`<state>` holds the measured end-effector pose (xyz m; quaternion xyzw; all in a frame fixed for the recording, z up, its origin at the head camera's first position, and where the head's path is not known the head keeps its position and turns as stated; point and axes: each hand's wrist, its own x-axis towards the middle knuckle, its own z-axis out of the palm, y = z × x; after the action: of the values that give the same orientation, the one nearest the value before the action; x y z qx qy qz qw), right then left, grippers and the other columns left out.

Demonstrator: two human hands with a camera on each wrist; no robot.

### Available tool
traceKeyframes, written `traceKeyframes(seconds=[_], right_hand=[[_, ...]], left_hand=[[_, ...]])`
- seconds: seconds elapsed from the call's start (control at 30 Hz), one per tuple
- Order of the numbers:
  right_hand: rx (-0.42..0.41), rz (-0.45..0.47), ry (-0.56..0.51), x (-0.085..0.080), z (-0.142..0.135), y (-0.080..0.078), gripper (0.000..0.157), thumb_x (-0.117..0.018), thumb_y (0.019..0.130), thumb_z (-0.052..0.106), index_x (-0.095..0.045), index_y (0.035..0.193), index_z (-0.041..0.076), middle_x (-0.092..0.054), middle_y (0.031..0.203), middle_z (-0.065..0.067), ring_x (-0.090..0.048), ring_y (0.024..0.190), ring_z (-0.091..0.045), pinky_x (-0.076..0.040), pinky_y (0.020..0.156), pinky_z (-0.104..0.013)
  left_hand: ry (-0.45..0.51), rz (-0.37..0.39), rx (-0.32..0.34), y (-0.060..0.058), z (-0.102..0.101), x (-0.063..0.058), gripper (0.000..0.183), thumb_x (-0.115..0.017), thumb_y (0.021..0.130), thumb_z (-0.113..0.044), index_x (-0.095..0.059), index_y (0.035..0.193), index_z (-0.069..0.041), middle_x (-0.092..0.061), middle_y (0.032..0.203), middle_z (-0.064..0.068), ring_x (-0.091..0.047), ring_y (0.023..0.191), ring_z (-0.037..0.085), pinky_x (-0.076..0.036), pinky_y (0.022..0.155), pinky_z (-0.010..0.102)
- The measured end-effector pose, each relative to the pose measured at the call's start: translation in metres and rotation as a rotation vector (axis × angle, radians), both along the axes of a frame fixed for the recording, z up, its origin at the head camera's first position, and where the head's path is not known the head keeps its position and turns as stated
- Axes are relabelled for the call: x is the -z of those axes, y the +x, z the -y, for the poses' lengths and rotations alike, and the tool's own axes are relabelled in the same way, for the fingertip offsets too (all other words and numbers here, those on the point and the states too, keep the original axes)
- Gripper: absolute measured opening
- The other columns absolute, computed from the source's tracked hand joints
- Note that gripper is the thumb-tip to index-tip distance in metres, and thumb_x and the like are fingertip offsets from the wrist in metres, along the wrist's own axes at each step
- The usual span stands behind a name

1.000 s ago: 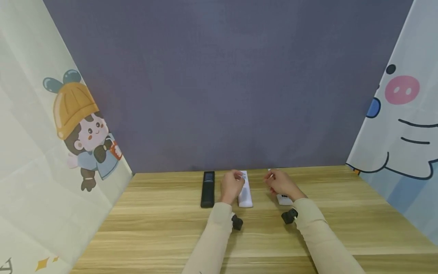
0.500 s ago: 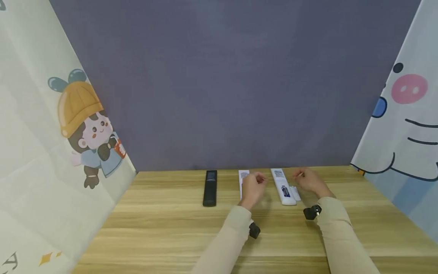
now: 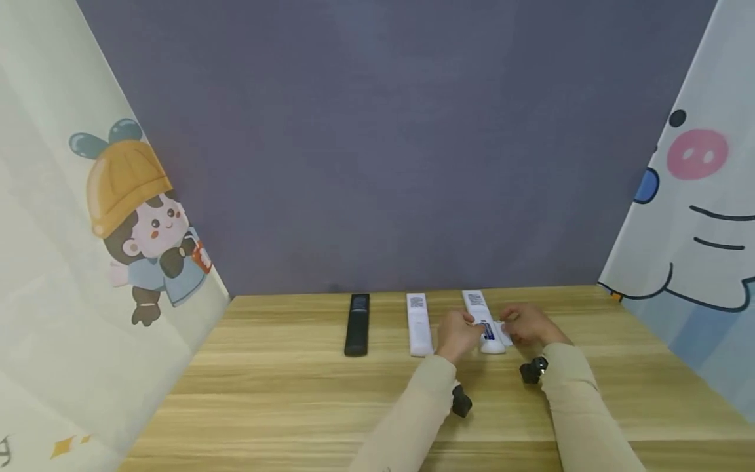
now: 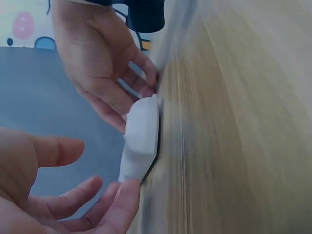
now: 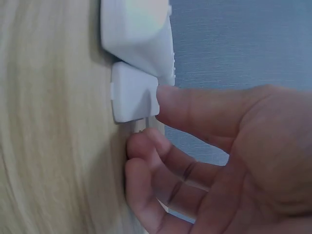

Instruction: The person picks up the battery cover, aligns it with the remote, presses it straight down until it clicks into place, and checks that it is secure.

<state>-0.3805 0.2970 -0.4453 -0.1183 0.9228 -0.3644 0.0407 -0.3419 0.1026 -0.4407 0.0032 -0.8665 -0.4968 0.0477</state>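
Note:
A white remote control (image 3: 475, 303) lies back side up, its battery compartment uncovered and blue batteries (image 3: 487, 330) showing inside. Against its right side lies a loose white battery cover (image 5: 134, 92). My left hand (image 3: 459, 335) is at the remote's left side; in the left wrist view a fingertip meets its edge while the thumb stays apart. My right hand (image 3: 527, 322) is over the cover. In the right wrist view its thumb touches the cover's edge, and the bent fingers sit just below, close to the wood, with a small gap to the cover.
Left of the hands lies a second white remote control (image 3: 419, 328), back side up. Farther left is a black remote control (image 3: 356, 326). A dark grey panel (image 3: 377, 144) rises behind the wooden table (image 3: 265, 393), with printed cloths (image 3: 47, 249) at both sides.
Both hands have shifted right from the earlier spots. My left hand has left the middle white remote and reached the right one; my right hand has come down to the battery cover.

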Motion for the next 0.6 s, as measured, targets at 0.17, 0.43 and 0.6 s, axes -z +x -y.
traceKeyframes(seconds=[0.17,0.43,0.6], right_hand=[[0.042,0.041,0.02,0.002,0.0,-0.002,0.021,-0.066,0.086,-0.001,-0.064,0.104,-0.011,-0.063,0.073,-0.005,-0.057,0.062,-0.015,-0.047,0.057,-0.028],[0.079,0.057,0.031,0.0,-0.003,-0.001,0.017,-0.067,0.086,0.0,-0.062,0.099,-0.009,-0.062,0.079,-0.008,-0.058,0.069,-0.016,-0.047,0.061,-0.028],[0.107,0.101,-0.066,0.004,-0.007,-0.001,0.018,-0.066,0.087,-0.002,-0.058,0.1,-0.011,-0.06,0.074,-0.006,-0.057,0.065,-0.014,-0.048,0.058,-0.025]], left_hand=[[-0.039,0.028,-0.035,-0.011,-0.012,0.006,0.022,-0.08,0.084,-0.023,-0.075,0.093,-0.004,-0.073,0.087,0.006,-0.066,0.082,0.022,-0.053,0.07,0.034],[-0.102,-0.042,-0.09,-0.027,-0.024,0.016,0.034,-0.079,0.08,-0.019,-0.056,0.057,-0.008,-0.058,0.062,0.007,-0.051,0.063,0.021,-0.045,0.058,0.033],[-0.097,-0.01,-0.126,-0.034,-0.028,0.018,0.025,-0.081,0.08,-0.021,-0.066,0.067,-0.007,-0.069,0.072,0.01,-0.064,0.072,0.025,-0.055,0.067,0.037]])
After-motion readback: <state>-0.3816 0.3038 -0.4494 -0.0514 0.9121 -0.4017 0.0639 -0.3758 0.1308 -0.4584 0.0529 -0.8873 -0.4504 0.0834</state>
